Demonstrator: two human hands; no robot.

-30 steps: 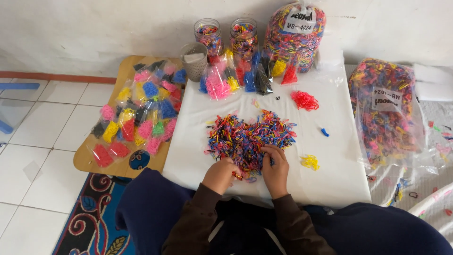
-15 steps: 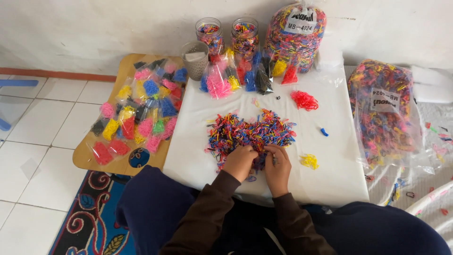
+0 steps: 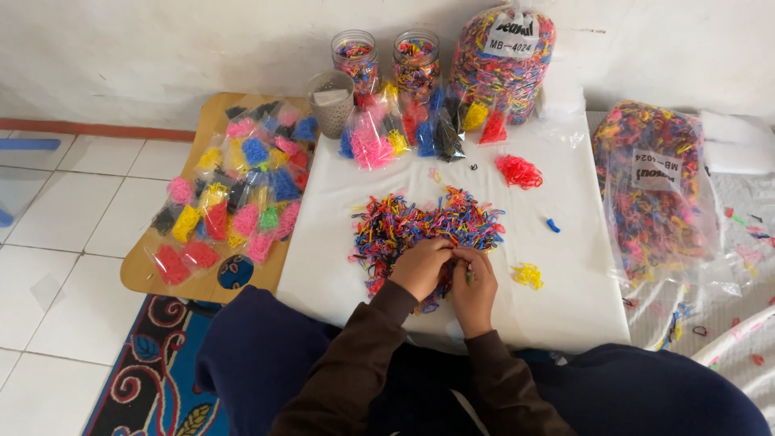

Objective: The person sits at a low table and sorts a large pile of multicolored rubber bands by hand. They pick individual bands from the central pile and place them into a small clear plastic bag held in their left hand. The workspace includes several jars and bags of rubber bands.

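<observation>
Two hands, left hand (image 3: 421, 266) and right hand (image 3: 475, 282), in one mixed band pile (image 3: 428, 226); grips unclear; two jars (image 3: 357, 58).

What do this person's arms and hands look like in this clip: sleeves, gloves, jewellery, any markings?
Both arms are in long dark brown sleeves of plain fabric, reaching to the wrists with no visible print or markings. The left hand and right hand are bare: no gloves, and no rings, watch or bracelet can be made out. Dark navy clothing covers the lap below.
</observation>
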